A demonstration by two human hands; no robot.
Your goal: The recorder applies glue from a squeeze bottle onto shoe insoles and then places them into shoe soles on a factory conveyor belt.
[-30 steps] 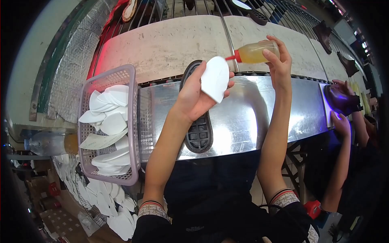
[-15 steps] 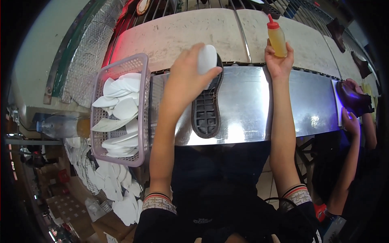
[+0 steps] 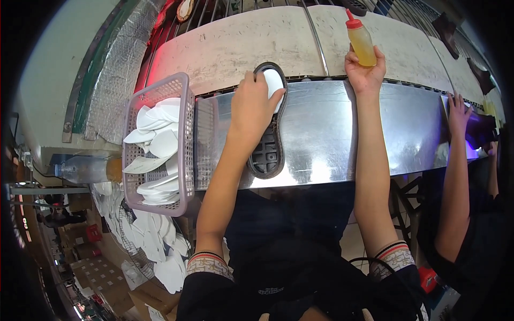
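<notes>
A black shoe sole (image 3: 266,156) with a gridded heel lies lengthwise on the shiny metal worktop (image 3: 316,128). Within its far, forefoot end sits a white oval pad (image 3: 274,84). My left hand (image 3: 252,107) grips this pad, thumb on its right edge and fingers on its left, partly covering the sole's middle. Off to the right, my right hand (image 3: 366,75) is wrapped round a squeeze bottle (image 3: 363,45) of yellow liquid, tilted slightly, its red nozzle pointing up. The bottle is held above the far edge of the worktop.
Left of the sole stands a lilac plastic basket (image 3: 187,144) of white pads. More white pads (image 3: 155,235) lie below it, near a clear bottle (image 3: 80,169). A pale belt (image 3: 235,45) runs beyond the worktop. At right, a co-worker's hand (image 3: 458,113) is beside a dark boot (image 3: 481,128).
My left hand has lowered the white pad into the forefoot of the sole. The bottle in my right hand has shifted slightly up and left. The co-worker's hand has moved over the boot.
</notes>
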